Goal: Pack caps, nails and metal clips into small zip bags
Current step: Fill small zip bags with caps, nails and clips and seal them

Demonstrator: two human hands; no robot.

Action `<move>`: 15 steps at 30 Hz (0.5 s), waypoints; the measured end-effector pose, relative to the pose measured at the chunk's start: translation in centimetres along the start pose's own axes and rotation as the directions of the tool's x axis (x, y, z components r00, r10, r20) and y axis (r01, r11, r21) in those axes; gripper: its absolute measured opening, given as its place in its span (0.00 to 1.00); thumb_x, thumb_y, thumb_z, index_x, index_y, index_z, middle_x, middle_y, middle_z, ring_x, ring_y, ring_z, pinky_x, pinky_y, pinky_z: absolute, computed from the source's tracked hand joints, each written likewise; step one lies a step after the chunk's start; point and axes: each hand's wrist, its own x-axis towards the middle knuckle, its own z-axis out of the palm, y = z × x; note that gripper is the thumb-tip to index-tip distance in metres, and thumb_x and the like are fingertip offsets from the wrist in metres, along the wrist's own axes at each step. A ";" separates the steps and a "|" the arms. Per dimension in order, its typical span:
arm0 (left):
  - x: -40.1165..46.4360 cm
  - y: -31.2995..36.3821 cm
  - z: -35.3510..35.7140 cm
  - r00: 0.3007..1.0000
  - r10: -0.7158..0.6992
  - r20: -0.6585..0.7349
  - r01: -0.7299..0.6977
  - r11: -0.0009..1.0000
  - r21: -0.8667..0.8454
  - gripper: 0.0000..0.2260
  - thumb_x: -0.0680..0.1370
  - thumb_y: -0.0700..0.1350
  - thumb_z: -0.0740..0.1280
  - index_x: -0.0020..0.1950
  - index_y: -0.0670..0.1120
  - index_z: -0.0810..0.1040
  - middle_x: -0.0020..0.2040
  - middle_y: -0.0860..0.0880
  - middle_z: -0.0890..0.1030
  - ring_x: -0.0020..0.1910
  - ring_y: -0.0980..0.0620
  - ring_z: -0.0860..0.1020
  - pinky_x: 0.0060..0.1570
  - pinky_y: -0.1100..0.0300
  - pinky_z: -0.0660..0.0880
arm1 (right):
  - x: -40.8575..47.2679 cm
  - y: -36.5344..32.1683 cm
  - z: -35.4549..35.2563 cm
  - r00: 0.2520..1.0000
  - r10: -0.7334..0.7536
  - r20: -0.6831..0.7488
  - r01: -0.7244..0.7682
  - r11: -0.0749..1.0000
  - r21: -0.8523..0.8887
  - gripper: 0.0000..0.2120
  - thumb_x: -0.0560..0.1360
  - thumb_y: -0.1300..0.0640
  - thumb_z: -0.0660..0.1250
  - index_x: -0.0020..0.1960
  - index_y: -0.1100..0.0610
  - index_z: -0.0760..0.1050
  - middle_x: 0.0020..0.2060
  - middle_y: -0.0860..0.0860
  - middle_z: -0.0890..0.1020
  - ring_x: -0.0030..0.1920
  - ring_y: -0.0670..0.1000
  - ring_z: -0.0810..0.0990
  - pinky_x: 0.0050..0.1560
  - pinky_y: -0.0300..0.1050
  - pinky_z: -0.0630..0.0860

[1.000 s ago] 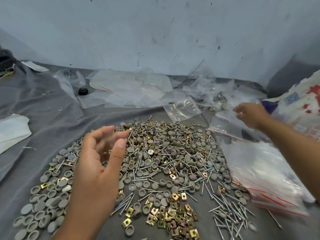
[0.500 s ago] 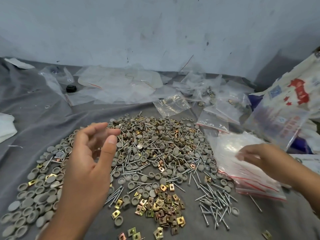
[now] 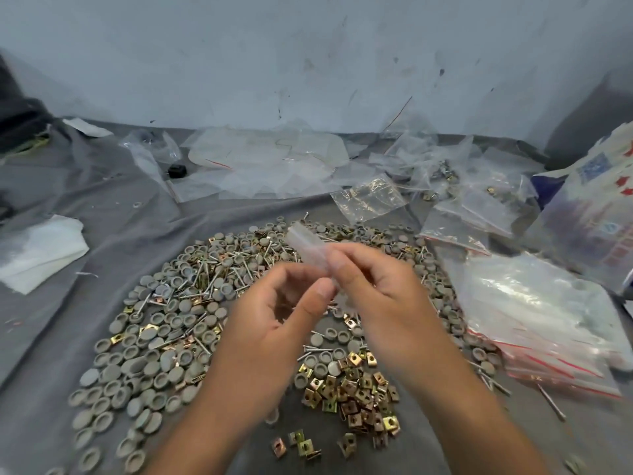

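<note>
A small clear zip bag [image 3: 306,246] sticks up between both hands above the heap. My right hand [image 3: 380,296] pinches its lower part with thumb and fingers. My left hand [image 3: 274,323] meets it there, thumb against the bag's edge and fingers curled. Below lies a wide heap of grey round caps [image 3: 144,341], silver nails [image 3: 212,269] and brass metal clips [image 3: 352,392] on a grey cloth [image 3: 113,221]. Whether the left hand also holds parts is hidden.
A stack of empty red-striped zip bags [image 3: 544,323] lies at the right. More clear bags [image 3: 267,162], some with parts, are strewn along the back by the wall. A white cloth [image 3: 37,255] lies at the left, a printed sack [image 3: 596,214] at far right.
My right hand has come from the bag stack on the right to the middle, carrying one small bag. My left hand has met it above the heap. The view has tilted down.
</note>
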 end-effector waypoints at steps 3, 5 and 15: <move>0.3 -0.3 -0.9 0.998 -0.008 -0.065 0.008 1.000 -0.010 0.12 0.72 0.64 0.72 0.48 0.58 0.81 0.41 0.52 0.84 0.37 0.56 0.81 0.35 0.54 0.77 | -0.1 1.2 1.4 0.999 0.011 -0.045 -0.006 0.993 0.122 0.03 0.80 0.52 0.68 0.53 0.46 0.80 0.45 0.43 0.85 0.46 0.41 0.83 0.44 0.34 0.78; 0.3 -0.5 -1.5 0.998 -0.011 -0.059 0.012 1.000 0.026 0.09 0.74 0.61 0.71 0.47 0.57 0.82 0.39 0.53 0.83 0.33 0.59 0.78 0.32 0.60 0.74 | -0.4 1.9 1.7 0.999 0.026 -0.039 -0.020 0.987 0.162 0.03 0.79 0.49 0.68 0.49 0.46 0.80 0.42 0.44 0.84 0.44 0.42 0.83 0.44 0.36 0.78; 0.2 -0.7 -0.9 0.992 0.001 -0.126 0.002 1.000 0.021 0.06 0.73 0.52 0.74 0.43 0.52 0.81 0.39 0.52 0.85 0.38 0.53 0.84 0.37 0.59 0.79 | -0.7 3.2 1.7 0.995 0.070 -0.078 -0.062 0.993 0.098 0.10 0.76 0.40 0.66 0.47 0.44 0.82 0.45 0.45 0.84 0.46 0.44 0.83 0.45 0.36 0.78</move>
